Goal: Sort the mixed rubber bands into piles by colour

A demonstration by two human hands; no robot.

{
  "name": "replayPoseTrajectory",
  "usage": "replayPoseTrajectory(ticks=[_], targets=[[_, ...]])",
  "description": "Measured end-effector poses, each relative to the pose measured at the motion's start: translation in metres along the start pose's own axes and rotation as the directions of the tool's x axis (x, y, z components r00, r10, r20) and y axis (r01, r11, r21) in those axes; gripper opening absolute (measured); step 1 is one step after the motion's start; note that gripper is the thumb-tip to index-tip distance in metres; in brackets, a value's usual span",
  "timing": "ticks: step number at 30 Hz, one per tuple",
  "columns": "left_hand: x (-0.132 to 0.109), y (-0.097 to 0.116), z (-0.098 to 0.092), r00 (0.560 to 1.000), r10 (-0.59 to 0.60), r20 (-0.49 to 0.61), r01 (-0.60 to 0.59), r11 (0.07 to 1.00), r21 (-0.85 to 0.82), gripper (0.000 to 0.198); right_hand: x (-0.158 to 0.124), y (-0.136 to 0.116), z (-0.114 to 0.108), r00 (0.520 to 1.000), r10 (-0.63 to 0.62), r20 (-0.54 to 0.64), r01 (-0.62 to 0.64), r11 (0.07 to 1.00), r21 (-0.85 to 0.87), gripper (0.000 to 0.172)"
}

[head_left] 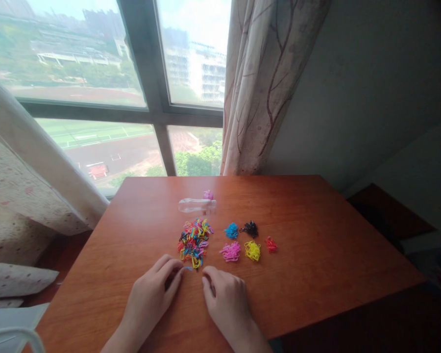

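My left hand rests on the table with thumb and forefinger pinched together, a small blue plastic clip sticking out at the fingertips. My right hand lies opposite, its thumb and forefinger closed; whether anything is between them is hidden. Just beyond both hands spreads a mixed heap of coloured clips. Sorted by colour to its right are a blue pile, a black pile, a pink pile, a yellow pile and a small red pile.
Behind the mixed heap a clear bottle lies on its side, with a pink object beyond it. The brown wooden table stands against a window with curtains. A white object is at the lower left.
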State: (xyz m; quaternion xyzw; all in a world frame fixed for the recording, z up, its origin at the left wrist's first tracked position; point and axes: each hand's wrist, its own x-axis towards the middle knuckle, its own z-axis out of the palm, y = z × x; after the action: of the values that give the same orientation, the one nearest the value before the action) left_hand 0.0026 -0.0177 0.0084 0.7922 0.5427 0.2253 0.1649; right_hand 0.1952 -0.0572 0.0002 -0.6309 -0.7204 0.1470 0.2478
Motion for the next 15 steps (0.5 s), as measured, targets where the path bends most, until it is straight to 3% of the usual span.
replayPoseTrajectory(ticks=[6,11,15], targets=[[0.036,0.022,-0.004,0.998,0.008,-0.069,-0.006,1.0,0.025,0.017,-0.001,0.002,0.0,1.0,-0.025,0.002,0.024,0.999,0.032,0.016],[0.087,0.059,0.005,0.997,0.061,0.057,-0.068,0.987,0.143,0.017,-0.001,0.002,-0.001,1.0,-0.012,0.005,0.011,0.997,0.077,0.02],[0.114,0.077,0.021,0.986,0.118,0.117,-0.135,0.979,0.152,0.017,-0.001,0.003,0.0,1.0,-0.011,0.007,0.01,0.996,0.091,0.021]])
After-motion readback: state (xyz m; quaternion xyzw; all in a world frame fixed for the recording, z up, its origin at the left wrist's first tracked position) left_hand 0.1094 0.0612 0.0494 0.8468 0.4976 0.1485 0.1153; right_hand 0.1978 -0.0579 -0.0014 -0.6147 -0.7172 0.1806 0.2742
